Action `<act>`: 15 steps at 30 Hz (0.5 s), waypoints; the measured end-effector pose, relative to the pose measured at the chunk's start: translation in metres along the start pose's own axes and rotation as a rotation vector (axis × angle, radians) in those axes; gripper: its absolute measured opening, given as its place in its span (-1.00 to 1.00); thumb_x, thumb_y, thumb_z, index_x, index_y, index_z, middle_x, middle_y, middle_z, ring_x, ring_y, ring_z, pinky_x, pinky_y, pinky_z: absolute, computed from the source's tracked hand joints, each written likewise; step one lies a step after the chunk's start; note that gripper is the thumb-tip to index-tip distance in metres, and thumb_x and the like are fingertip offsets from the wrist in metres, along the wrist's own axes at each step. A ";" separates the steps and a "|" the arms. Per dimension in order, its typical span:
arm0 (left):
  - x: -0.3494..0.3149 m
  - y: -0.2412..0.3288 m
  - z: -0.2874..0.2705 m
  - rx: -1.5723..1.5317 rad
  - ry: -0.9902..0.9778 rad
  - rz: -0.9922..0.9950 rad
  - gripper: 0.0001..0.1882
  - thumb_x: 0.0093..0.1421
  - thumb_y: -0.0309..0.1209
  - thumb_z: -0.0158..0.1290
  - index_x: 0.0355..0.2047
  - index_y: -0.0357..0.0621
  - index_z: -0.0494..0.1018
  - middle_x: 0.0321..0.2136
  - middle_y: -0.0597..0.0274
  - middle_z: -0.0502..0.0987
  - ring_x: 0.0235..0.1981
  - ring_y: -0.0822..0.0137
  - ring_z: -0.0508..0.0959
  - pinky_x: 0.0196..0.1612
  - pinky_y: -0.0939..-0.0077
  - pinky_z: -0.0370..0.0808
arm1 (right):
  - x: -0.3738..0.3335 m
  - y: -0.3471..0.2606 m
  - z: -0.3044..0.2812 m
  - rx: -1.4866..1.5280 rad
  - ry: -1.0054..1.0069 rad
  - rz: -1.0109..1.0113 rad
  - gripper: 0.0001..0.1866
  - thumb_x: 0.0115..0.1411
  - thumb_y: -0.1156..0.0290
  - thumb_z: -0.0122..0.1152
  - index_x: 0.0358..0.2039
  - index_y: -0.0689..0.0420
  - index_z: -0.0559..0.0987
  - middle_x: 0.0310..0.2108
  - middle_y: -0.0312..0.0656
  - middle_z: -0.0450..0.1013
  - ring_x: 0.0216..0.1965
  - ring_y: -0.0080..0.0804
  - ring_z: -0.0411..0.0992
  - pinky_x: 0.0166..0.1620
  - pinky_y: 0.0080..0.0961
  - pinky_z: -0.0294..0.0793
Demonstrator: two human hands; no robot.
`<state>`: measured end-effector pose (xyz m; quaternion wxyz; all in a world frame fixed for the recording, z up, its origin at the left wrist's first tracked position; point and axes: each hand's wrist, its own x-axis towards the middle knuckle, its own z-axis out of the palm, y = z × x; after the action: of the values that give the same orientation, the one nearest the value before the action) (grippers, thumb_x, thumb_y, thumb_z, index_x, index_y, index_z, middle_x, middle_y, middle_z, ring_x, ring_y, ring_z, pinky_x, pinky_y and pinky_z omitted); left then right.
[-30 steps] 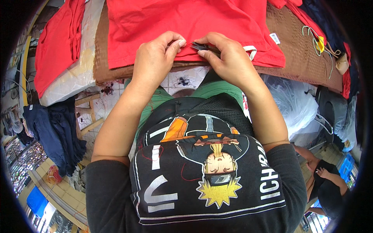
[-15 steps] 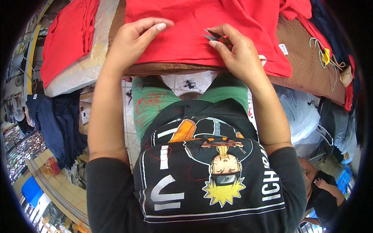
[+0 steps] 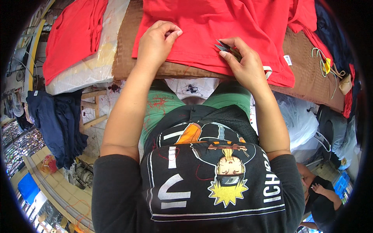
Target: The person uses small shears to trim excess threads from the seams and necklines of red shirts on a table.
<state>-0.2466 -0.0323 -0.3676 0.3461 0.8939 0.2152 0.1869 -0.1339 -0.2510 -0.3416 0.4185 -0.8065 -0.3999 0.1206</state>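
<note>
A red garment point(image 3: 217, 23) lies spread on a brown-covered work surface point(image 3: 128, 54), its hem toward me. My right hand point(image 3: 248, 62) is closed around a small pair of thread snips point(image 3: 223, 46); the two pointed blades stand apart and point left over the hem. My left hand point(image 3: 158, 44) is above the left part of the garment, thumb and forefinger pressed together in a pinch. Whatever is between those fingertips is too small or hidden to see. A white label point(image 3: 287, 60) shows at the garment's right side.
On the left, folded red fabric point(image 3: 74, 39) lies on a plastic-wrapped pad point(image 3: 93, 73). Navy clothing point(image 3: 58, 124) hangs below it. Cords with a yellow piece point(image 3: 327, 65) lie at the right edge. A clear plastic bag point(image 3: 293, 116) and another person point(image 3: 322, 194) are at lower right.
My left hand has moved right, and its fingers have closed from a looser curl into a pinch. My right hand still holds the snips. The whole view has shifted slightly.
</note>
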 end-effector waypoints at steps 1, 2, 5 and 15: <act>0.000 -0.006 -0.007 -0.158 -0.087 0.036 -0.83 0.18 -0.34 0.15 -0.33 -0.19 0.55 -0.19 0.22 0.54 -0.13 0.35 0.52 -0.03 0.51 0.42 | 0.000 -0.001 0.000 0.020 -0.011 0.017 -0.71 0.12 0.36 0.28 -0.13 0.11 0.53 -0.30 -0.05 0.54 -0.25 -0.14 0.53 -0.19 -0.34 0.48; 0.000 -0.013 -0.020 -0.315 -0.173 0.071 -0.84 0.20 -0.35 0.13 -0.34 -0.20 0.54 -0.18 0.22 0.53 -0.09 0.33 0.50 0.03 0.49 0.39 | 0.001 -0.001 -0.001 0.041 -0.024 0.033 -0.70 0.12 0.37 0.28 -0.13 0.11 0.53 -0.30 -0.06 0.54 -0.25 -0.16 0.53 -0.18 -0.35 0.48; -0.004 -0.024 -0.072 -0.732 -0.434 0.088 -0.80 0.26 -0.32 0.04 -0.39 -0.22 0.50 -0.11 0.18 0.50 0.03 0.31 0.42 0.19 0.42 0.23 | 0.004 0.009 0.000 0.125 -0.026 -0.033 -0.70 0.11 0.39 0.29 -0.12 0.12 0.54 -0.31 -0.08 0.55 -0.26 -0.22 0.53 -0.18 -0.38 0.47; -0.016 0.005 -0.068 -0.278 -0.147 0.018 -0.76 0.19 -0.37 0.13 -0.17 -0.20 0.58 -0.21 0.19 0.60 -0.16 0.32 0.57 -0.01 0.49 0.44 | 0.031 -0.042 0.005 0.076 -0.108 -0.090 -0.78 0.11 0.44 0.27 -0.20 0.16 0.58 -0.35 -0.07 0.56 -0.33 -0.27 0.55 -0.23 -0.40 0.48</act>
<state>-0.2913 -0.0071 -0.3207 0.4797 0.8505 0.1531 0.1522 -0.1389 -0.2112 -0.3081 0.4317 -0.7633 -0.4531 0.1602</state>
